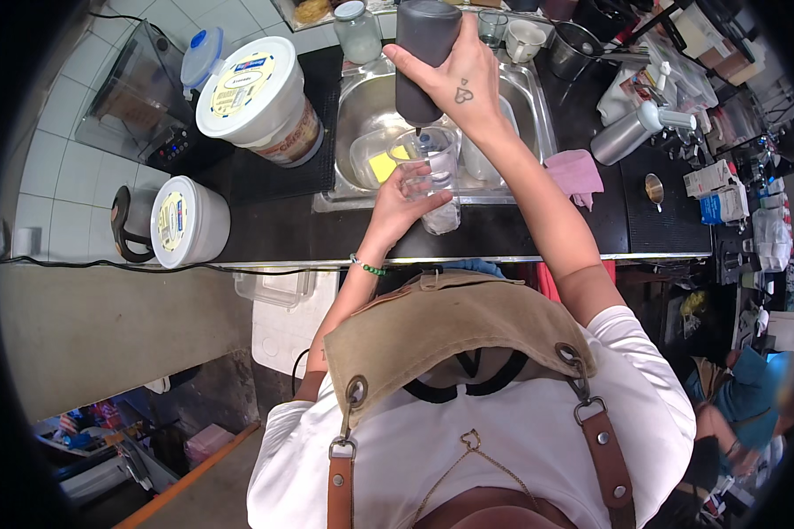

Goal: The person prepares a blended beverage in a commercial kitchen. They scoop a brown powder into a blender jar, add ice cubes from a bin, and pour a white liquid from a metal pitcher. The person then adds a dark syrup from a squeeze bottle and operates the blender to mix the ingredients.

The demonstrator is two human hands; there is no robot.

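My right hand grips a dark squeeze bottle, tipped nozzle down. Below the nozzle is the open mouth of a clear plastic cup, which my left hand holds near the front edge of the sink. Something clear or whitish shows low in the cup; I cannot tell what it is. Behind the cup, in the stainless steel sink, a clear plastic container lies around a yellow sponge. A pale oblong container is also in the basin, partly hidden by my right arm.
White lidded tubs stand at left, beside a glass jar. To the right are a pink cloth, a metal cream whipper and a small metal jigger. Another person is at far right.
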